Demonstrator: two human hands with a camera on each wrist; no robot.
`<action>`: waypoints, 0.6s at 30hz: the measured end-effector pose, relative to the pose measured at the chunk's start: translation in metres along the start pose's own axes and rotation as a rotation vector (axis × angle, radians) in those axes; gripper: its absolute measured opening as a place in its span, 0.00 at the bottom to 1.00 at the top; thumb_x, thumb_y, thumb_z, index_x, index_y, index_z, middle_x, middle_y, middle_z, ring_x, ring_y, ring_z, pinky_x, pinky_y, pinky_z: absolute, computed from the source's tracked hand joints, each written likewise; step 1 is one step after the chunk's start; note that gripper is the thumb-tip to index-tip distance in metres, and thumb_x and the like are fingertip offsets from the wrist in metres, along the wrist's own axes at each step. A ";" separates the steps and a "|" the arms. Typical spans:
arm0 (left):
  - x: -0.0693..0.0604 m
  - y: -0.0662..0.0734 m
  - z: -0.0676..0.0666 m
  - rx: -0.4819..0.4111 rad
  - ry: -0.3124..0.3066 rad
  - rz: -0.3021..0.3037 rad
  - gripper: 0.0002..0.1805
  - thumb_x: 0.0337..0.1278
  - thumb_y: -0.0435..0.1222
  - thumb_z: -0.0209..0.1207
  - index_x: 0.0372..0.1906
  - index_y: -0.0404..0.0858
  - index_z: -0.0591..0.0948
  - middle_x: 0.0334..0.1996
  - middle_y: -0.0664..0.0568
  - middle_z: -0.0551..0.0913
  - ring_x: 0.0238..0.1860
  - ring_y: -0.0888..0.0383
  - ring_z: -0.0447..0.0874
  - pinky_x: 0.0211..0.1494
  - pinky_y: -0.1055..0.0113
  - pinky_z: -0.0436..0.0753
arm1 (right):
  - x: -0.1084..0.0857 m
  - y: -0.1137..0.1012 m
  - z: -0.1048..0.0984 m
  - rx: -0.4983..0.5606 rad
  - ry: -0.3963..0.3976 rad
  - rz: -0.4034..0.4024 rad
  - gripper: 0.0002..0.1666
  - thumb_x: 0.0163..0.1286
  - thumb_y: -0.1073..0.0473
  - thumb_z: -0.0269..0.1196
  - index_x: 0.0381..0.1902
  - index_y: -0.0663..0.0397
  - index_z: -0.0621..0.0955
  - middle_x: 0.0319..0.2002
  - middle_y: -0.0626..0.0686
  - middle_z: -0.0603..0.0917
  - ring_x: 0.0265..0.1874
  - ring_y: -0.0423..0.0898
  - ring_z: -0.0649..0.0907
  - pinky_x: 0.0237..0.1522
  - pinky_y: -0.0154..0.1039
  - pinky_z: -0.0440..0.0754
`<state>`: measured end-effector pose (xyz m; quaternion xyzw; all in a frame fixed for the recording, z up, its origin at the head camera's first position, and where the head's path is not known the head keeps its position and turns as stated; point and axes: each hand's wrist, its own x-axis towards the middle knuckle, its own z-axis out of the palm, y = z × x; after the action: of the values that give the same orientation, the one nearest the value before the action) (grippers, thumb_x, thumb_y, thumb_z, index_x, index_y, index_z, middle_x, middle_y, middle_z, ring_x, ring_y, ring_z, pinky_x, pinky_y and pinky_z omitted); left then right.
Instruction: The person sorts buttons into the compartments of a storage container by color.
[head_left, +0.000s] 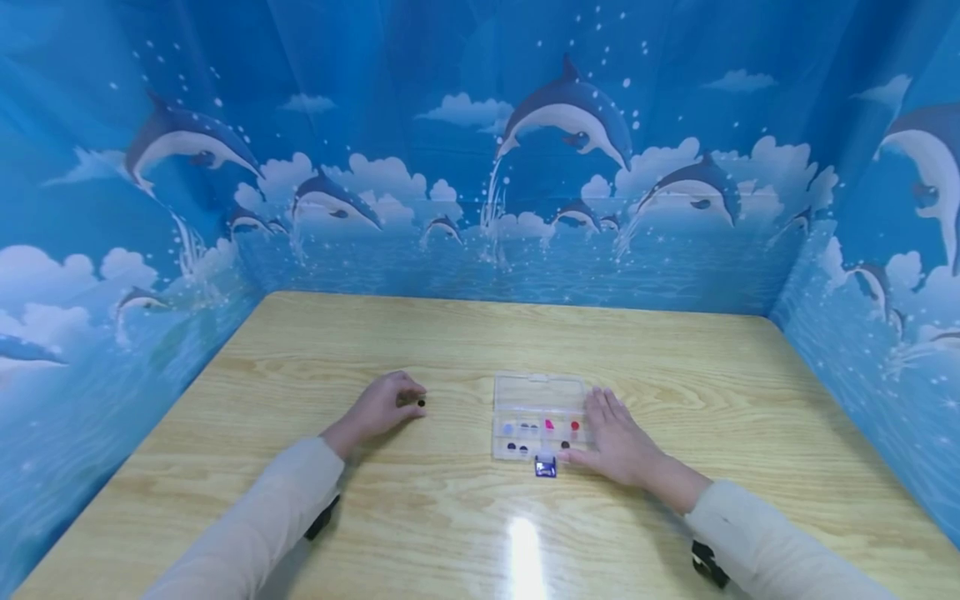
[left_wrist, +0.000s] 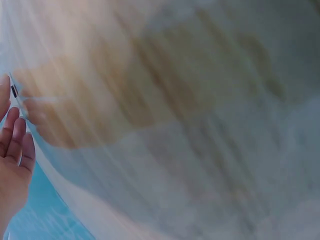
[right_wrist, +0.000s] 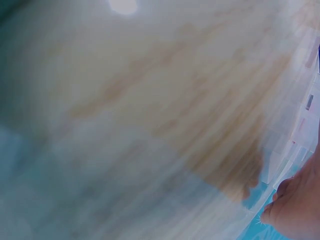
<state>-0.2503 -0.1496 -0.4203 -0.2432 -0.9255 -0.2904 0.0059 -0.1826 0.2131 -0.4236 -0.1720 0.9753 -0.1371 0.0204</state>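
Observation:
My left hand (head_left: pixel 386 406) is left of the box, just above the table, and pinches a small dark round piece (head_left: pixel 422 403) between thumb and fingertips. In the left wrist view the same piece shows as a thin dark sliver (left_wrist: pixel 14 91) at the fingertips. A clear plastic compartment box (head_left: pixel 538 393) lies with its lid folded back. Its compartments hold several small pieces, among them a pink piece (head_left: pixel 549 425), a red round piece (head_left: pixel 574 425) and dark round pieces (head_left: pixel 512 447). My right hand (head_left: pixel 621 443) rests against the box's right side, fingers straight, thumb at the front corner.
A small dark blue, shiny square piece (head_left: pixel 546 467) sits at the box's front edge. The wood-grain table (head_left: pixel 420 533) reaches back to a blue dolphin-print curtain (head_left: pixel 450 242) that hangs around it. Both wrists carry dark camera mounts (head_left: pixel 708 563).

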 end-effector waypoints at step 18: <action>0.008 -0.007 0.002 -0.011 -0.007 0.028 0.07 0.51 0.30 0.62 0.36 0.31 0.82 0.32 0.46 0.82 0.34 0.54 0.79 0.40 0.64 0.80 | 0.000 -0.001 0.000 0.020 -0.011 0.008 0.60 0.59 0.30 0.54 0.66 0.77 0.52 0.68 0.74 0.50 0.69 0.68 0.49 0.69 0.59 0.49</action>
<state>-0.2600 -0.1503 -0.4244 -0.2569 -0.9205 -0.2944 0.0055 -0.1823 0.2123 -0.4230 -0.1684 0.9744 -0.1460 0.0280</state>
